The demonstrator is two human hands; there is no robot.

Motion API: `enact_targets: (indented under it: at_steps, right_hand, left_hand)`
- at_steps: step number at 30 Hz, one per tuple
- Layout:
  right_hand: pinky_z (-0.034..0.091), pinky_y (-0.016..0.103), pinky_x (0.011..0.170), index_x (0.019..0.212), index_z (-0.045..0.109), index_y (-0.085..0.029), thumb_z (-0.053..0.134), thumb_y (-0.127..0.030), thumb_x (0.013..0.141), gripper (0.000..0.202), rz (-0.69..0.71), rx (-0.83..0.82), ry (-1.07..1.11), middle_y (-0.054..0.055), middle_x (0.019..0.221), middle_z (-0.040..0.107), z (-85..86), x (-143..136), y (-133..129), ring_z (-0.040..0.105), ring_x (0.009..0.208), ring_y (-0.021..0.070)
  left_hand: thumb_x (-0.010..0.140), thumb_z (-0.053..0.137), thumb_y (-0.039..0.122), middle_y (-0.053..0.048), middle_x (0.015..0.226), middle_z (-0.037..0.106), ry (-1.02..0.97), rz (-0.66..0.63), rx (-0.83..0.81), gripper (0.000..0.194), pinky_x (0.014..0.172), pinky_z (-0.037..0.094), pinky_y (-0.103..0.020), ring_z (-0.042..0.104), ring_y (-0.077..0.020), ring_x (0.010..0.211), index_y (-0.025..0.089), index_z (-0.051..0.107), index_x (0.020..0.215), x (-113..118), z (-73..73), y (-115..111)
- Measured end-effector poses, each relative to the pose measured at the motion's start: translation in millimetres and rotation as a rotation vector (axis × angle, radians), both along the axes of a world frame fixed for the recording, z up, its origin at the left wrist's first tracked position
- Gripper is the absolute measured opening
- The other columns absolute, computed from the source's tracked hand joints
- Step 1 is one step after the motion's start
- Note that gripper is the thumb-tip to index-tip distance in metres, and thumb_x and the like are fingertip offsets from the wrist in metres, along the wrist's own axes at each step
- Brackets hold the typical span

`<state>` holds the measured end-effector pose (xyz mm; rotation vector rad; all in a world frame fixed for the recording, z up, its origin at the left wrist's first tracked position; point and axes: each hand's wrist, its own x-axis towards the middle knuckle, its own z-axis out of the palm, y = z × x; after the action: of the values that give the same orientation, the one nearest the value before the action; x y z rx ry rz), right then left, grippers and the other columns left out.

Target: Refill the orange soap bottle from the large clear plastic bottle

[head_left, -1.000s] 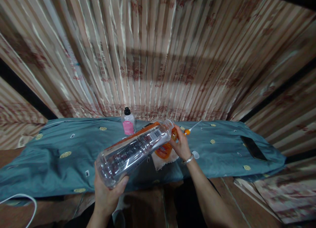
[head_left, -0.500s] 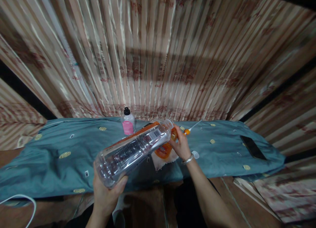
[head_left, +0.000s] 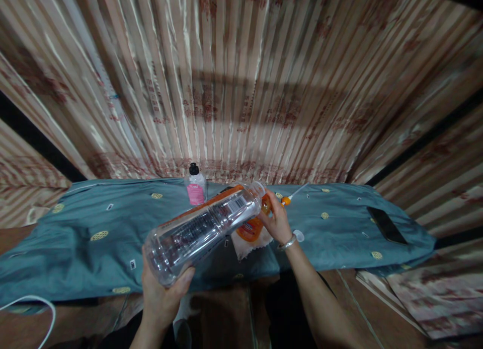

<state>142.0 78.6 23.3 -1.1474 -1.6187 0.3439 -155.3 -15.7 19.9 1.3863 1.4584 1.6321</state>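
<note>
My left hand (head_left: 166, 283) is wrapped round the base of a big clear plastic bottle (head_left: 204, 228) with an orange-edged label. The bottle is tilted, its open mouth pointing up and right, over the neck of a smaller orange bottle (head_left: 251, 231). My right hand (head_left: 277, 218) is closed round that orange bottle's neck, close to the clear bottle's mouth. The big bottle hides part of the orange one, which is over a pale cloth (head_left: 245, 251). To the right of my right hand lies an orange pump top (head_left: 286, 201) with a white tube. A small white disc (head_left: 299, 236) lies beside my wrist.
A small bottle with a black cap and pink label (head_left: 195, 188) stands at the back. A black phone (head_left: 387, 225) lies on the right of the teal patterned cloth surface (head_left: 328, 243). Pleated curtains (head_left: 241, 87) hang behind. A white cable (head_left: 45, 303) loops at lower left.
Almost nothing differs. The big bottle's base has shifted very slightly up and left with my left hand; both hands keep their holds.
</note>
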Motion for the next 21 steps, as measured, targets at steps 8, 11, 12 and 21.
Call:
enact_targets:
  at_steps: [8, 11, 12, 21]
  right_hand:
    - [0.06, 0.042, 0.097, 0.134, 0.058, -0.023, 0.068, -0.046, 0.089, 0.051, -0.004, 0.009, -0.005, 0.009, 0.122, 0.075, -0.7, 0.4, -0.1, 0.072, 0.111, 0.0272]
    - [0.06, 0.043, 0.098, 0.134, 0.059, -0.022, 0.069, -0.045, 0.089, 0.051, 0.004, 0.013, -0.001, 0.01, 0.122, 0.075, -0.9, 0.9, 0.3, 0.072, 0.111, 0.0274]
    - [0.06, 0.043, 0.098, 0.134, 0.059, -0.022, 0.069, -0.044, 0.088, 0.051, 0.007, 0.012, 0.001, 0.01, 0.122, 0.075, -0.8, 0.8, 0.3, 0.072, 0.11, 0.0274]
    - [0.061, 0.042, 0.095, 0.135, 0.058, -0.023, 0.069, -0.044, 0.088, 0.052, 0.0, 0.006, 0.013, 0.009, 0.12, 0.075, -0.4, -0.3, -0.5, 0.073, 0.108, 0.0275]
  left_hand:
    - [0.069, 0.083, 0.047, -0.016, 0.116, 0.071, 0.016, -0.041, 0.026, 0.071, 0.095, 0.057, -0.049, 0.071, -0.0326, 0.102, 0.014, 0.059, 0.126, -2.5, -1.4, 0.2]
    - [0.07, 0.083, 0.047, -0.015, 0.116, 0.07, 0.019, -0.043, 0.018, 0.072, 0.095, 0.057, -0.048, 0.071, -0.0326, 0.103, 0.014, 0.058, 0.129, -3.1, -2.3, -0.2]
    - [0.07, 0.083, 0.047, -0.015, 0.116, 0.07, 0.019, -0.042, 0.018, 0.072, 0.095, 0.057, -0.048, 0.071, -0.0327, 0.104, 0.014, 0.058, 0.129, -3.1, -2.5, -0.3]
    - [0.066, 0.083, 0.05, -0.017, 0.122, 0.068, 0.014, -0.017, -0.01, 0.071, 0.105, 0.051, -0.056, 0.068, -0.0372, 0.113, 0.014, 0.061, 0.124, -0.8, -0.5, -0.4]
